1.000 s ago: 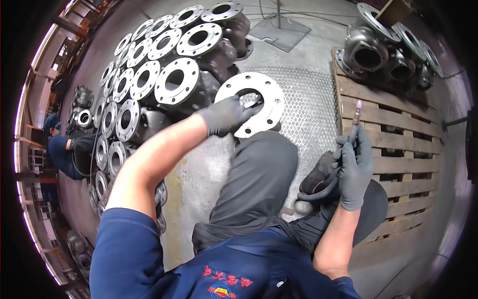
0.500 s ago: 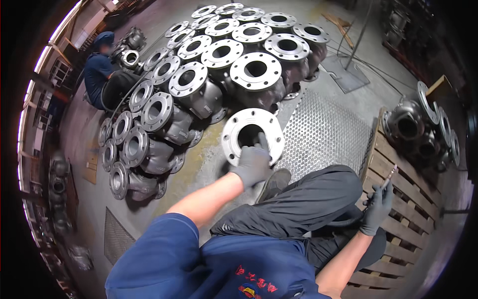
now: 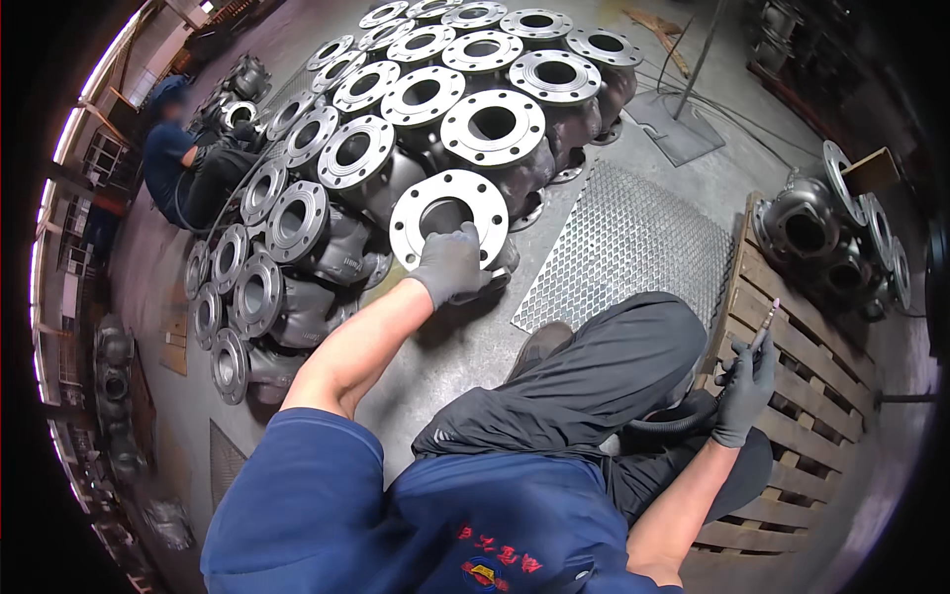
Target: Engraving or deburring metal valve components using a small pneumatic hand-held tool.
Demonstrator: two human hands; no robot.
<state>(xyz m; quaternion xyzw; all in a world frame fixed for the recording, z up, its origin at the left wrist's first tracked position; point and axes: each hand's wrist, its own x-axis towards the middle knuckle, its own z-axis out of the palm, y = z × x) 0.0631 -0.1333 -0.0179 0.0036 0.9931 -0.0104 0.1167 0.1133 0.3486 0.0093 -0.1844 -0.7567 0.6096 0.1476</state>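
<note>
My left hand [image 3: 451, 265], in a grey glove, is closed on the near rim of a flanged valve body [image 3: 408, 220], fingers reaching into its bore. The bright round flange faces up with bolt holes around it. This valve body stands at the near edge of a group of similar grey castings [image 3: 356, 150]. Off to the right, above the pallet's edge, my gloved right hand [image 3: 746, 394] grips a slim pen-shaped metal tool [image 3: 766, 325], tip upward. A dark hose [image 3: 673, 424] runs near that hand, though where it joins is hidden.
A perforated metal mat [image 3: 633, 247] lies right of the castings. A wooden pallet [image 3: 807, 396] sits at my right, with more valve bodies [image 3: 800, 230] at its far end. Another person [image 3: 178, 158] sits at the far left. A metal base plate with a pole [image 3: 683, 129] stands farther back.
The valve body under my left hand has moved left and away from me, up against the group. My left arm has stretched out with it. My right hand still holds the tool.
</note>
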